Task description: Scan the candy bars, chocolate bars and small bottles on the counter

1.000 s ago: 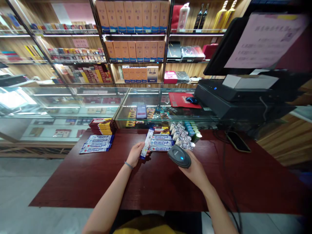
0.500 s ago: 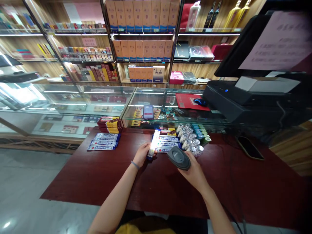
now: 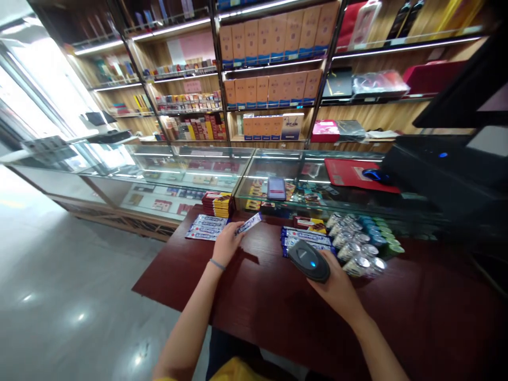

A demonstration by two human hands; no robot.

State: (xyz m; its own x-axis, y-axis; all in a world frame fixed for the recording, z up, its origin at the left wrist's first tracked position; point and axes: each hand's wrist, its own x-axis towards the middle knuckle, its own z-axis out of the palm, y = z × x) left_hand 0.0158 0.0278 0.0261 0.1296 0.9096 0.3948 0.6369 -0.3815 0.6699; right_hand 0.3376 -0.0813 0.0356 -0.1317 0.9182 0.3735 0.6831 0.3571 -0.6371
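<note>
My left hand [image 3: 227, 242] grips one end of a blue-and-white wrapped snack stick [image 3: 249, 224], holding it above the table. Close to that hand lies a row of similar blue-and-white packets [image 3: 205, 226]. In my right hand [image 3: 337, 286] is a dark handheld barcode scanner [image 3: 308, 260], a small blue light glowing on its top. The scanner partly covers a second group of blue-and-white packets [image 3: 307, 236]. Behind that group sits a yellow-and-brown packet [image 3: 309, 224].
Several cans [image 3: 351, 241] stand in rows on the right. A stack of brown-and-yellow packets [image 3: 216, 204] sits at the table's back left. The glass counter [image 3: 286, 164] carries a phone-like device [image 3: 277, 189], a red mat [image 3: 345, 172] and a mouse [image 3: 375, 174].
My left hand has carried the snack stick leftward, away from the right-hand packets and toward the left row. The scanner's blue light is now lit. The view has turned left.
</note>
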